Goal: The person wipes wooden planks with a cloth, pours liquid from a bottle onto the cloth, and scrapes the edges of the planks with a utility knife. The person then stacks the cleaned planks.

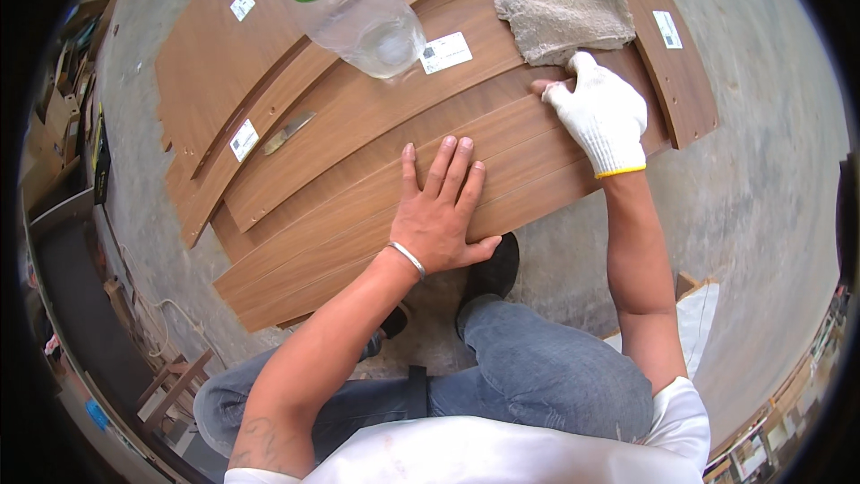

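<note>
My bare left hand [439, 211] lies flat on a brown wood-grain board [305, 273], fingers spread. A silver bracelet circles that wrist. My right hand [602, 116] wears a white knit glove with a yellow cuff, the tip of one digit showing bare. Its fingers curl down at the board, just below a beige rag [563, 2]; what they hold, if anything, is hidden. A clear plastic jar [372, 22] with a green lid stands on the stacked boards, left of the rag. Further left lies a small flat blade-like tool [289, 133].
Curved boards [210, 63] with drilled holes overlap beneath the jar, several bearing a white label [446, 52]. Another curved board [667, 63] lies at the far right. Concrete floor [752, 152] surrounds the stack. Cluttered shelving [63, 125] lines the left side. My knees are close to the near edge.
</note>
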`<state>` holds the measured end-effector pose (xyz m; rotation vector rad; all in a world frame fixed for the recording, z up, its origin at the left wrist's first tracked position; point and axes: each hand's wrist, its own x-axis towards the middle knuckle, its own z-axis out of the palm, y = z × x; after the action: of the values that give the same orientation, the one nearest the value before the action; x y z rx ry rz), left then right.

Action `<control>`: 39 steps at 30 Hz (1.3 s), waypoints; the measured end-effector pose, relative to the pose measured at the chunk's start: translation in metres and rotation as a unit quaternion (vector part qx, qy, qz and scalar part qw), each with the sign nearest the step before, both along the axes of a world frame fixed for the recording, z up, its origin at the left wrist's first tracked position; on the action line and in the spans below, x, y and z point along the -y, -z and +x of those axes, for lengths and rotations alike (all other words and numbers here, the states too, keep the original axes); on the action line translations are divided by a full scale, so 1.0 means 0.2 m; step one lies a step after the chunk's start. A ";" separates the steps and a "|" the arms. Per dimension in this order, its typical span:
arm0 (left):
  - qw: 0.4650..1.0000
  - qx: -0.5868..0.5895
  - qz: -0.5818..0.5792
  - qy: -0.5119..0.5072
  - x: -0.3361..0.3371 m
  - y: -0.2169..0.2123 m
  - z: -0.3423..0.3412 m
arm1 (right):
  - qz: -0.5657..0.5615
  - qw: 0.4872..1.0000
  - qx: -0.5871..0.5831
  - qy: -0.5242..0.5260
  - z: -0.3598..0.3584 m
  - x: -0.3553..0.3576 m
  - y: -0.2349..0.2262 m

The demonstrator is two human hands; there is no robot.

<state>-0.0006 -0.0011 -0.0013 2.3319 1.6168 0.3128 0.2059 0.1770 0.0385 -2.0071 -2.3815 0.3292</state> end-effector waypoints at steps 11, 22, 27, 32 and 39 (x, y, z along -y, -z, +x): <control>1.000 -0.011 -0.008 -0.002 0.03 -0.01 -0.01 | 0.016 0.944 -0.321 0.072 0.16 0.02 0.09; 0.997 -0.052 -0.051 0.010 -0.02 -0.04 0.00 | 0.168 0.956 -0.232 0.068 -0.28 -0.44 0.00; 0.995 -0.037 -0.096 0.005 0.03 -0.14 -0.06 | 0.138 0.988 0.067 -0.028 -0.29 -0.30 0.02; 0.996 -0.047 -0.081 -0.014 0.25 -0.08 -0.04 | -0.061 0.942 -0.318 0.092 -0.07 -0.38 -0.07; 0.995 0.055 0.020 -0.085 0.35 0.02 -0.10 | -0.196 0.491 -0.849 -0.013 0.63 0.07 -0.43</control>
<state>-0.0215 -0.0717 -0.0059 2.1668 1.7730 0.5048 0.3311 0.1635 0.1243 -0.5185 -0.8549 1.7851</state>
